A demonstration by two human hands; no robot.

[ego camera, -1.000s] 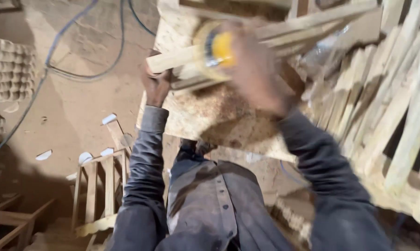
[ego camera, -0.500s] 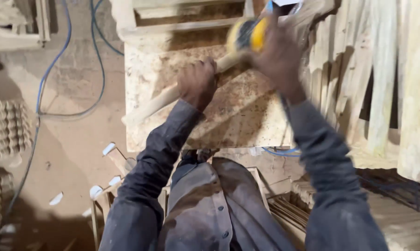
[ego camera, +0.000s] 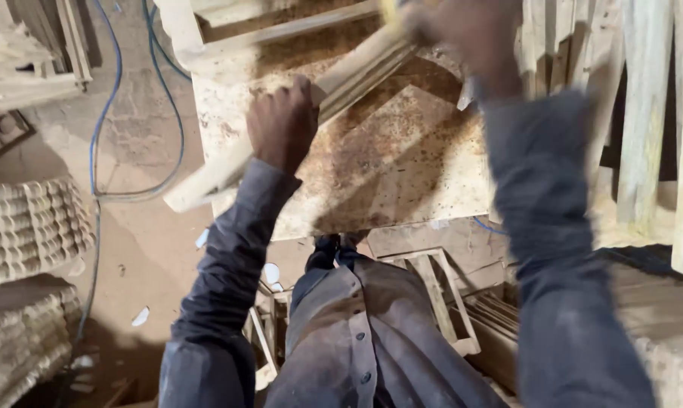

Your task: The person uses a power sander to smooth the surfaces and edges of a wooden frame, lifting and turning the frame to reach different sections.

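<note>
Dim, warm light falls from above onto the worktop (ego camera: 402,174), with dark shadow beneath it. The right hand (ego camera: 470,30) is smeared by motion blur; the left hand (ego camera: 282,125) stays sharper.

Count of items in view

Hands: two, left hand (ego camera: 282,125) and right hand (ego camera: 470,30). Long wooden slats (ego camera: 341,79) gripped together: at least two, exact number unclear. Blue cables (ego camera: 103,113) on floor: two. Egg-tray stacks (ego camera: 28,227): two. Sawdust-covered work table (ego camera: 402,162): one.
</note>
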